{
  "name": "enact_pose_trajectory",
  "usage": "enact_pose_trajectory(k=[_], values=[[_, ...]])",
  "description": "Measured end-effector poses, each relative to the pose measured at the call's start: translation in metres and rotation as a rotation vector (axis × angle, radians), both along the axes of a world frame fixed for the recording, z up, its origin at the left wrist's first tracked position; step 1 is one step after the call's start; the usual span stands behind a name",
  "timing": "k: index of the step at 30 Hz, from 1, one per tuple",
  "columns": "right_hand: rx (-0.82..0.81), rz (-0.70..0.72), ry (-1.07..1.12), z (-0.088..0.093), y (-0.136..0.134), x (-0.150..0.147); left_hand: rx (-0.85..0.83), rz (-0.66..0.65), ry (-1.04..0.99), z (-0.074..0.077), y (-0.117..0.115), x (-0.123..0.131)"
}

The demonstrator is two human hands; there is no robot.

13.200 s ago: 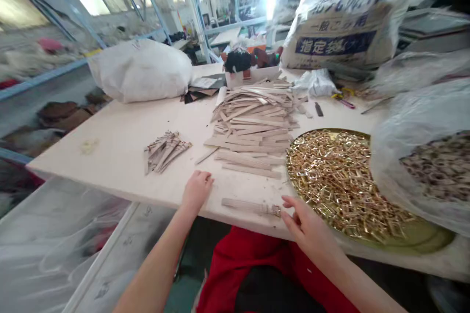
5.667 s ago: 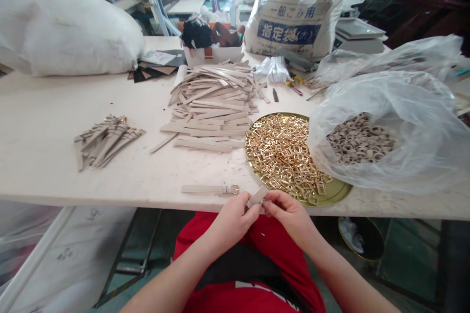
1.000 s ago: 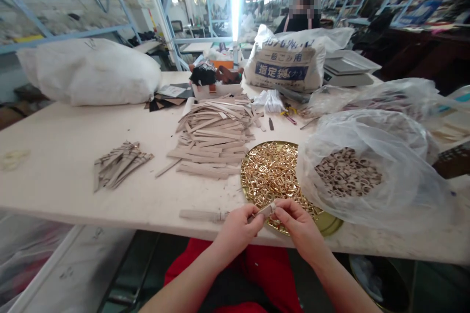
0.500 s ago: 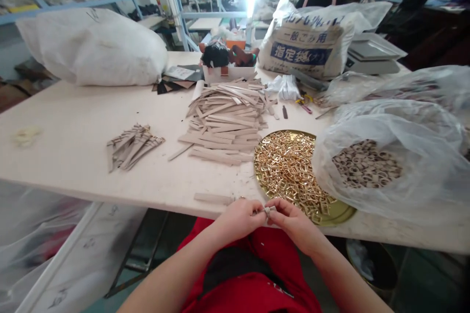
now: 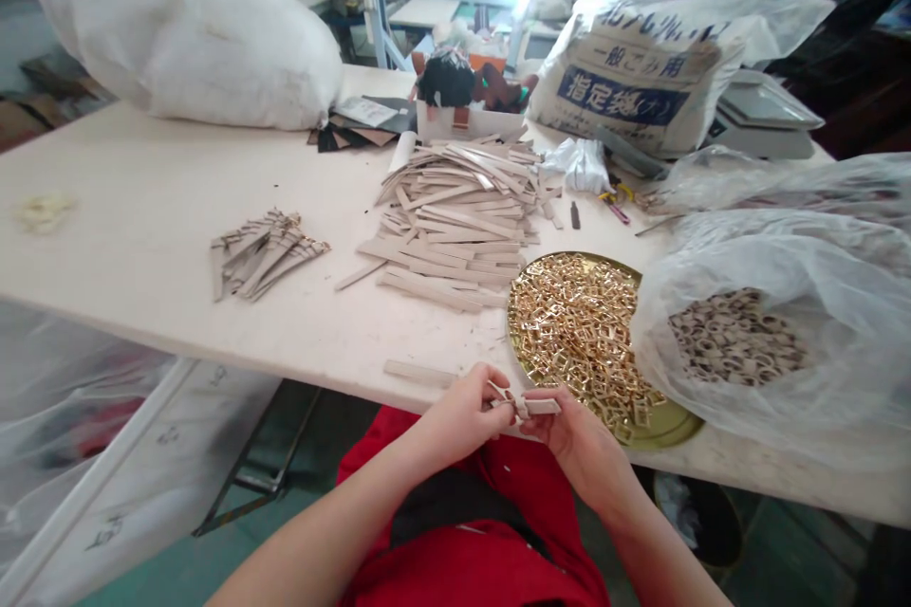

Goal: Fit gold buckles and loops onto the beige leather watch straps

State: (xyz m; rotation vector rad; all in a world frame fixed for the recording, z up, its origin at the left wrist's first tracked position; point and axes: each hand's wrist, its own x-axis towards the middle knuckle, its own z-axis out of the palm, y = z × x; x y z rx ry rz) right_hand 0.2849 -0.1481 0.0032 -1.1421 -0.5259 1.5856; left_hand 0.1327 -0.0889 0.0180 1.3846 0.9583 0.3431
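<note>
Just above the table's front edge, my left hand (image 5: pixel 471 410) pinches a short beige strap (image 5: pixel 542 407) at a narrow band around it. My right hand (image 5: pixel 580 444) grips the same strap from the other side, and its flat end lies across those fingers. A buckle may be at the left fingertips, but it is too small to make out. Another beige strip (image 5: pixel 419 373) lies flat on the table beside my left hand. Close to my right hand is a round golden tray (image 5: pixel 679 430) heaped with gold buckles (image 5: pixel 580 327).
Loose beige strips (image 5: pixel 455 228) are piled mid-table. Left of them lies a bundle of straps with buckles (image 5: pixel 267 251). A plastic bag (image 5: pixel 846 379) of small beige loops (image 5: pixel 736 334) stands right. White sacks (image 5: pixel 192 38), a box (image 5: pixel 470 121) and a scale (image 5: pixel 769 104) stand farther back.
The strap's flat end now sticks out to the right across my right fingers, where little of it showed before. My left fingers have lifted slightly. The camera view has shifted.
</note>
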Motion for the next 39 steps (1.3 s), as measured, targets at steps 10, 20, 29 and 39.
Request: enact_pose_trajectory(k=[10,20,29,39], values=[[-0.162,0.196,0.217,0.002,-0.003,-0.001,0.308,-0.087,0.378,0.012,-0.004,0.006],[0.001,0.034,-0.402,-0.015,-0.004,0.015,0.166,-0.065,0.237,0.011,-0.01,0.007],[0.119,0.073,-0.798,-0.016,-0.011,0.012,-0.028,-0.021,0.094,-0.011,-0.014,0.016],[0.215,0.162,-0.899,-0.014,-0.015,0.012,-0.385,0.074,-0.05,-0.015,-0.017,0.011]])
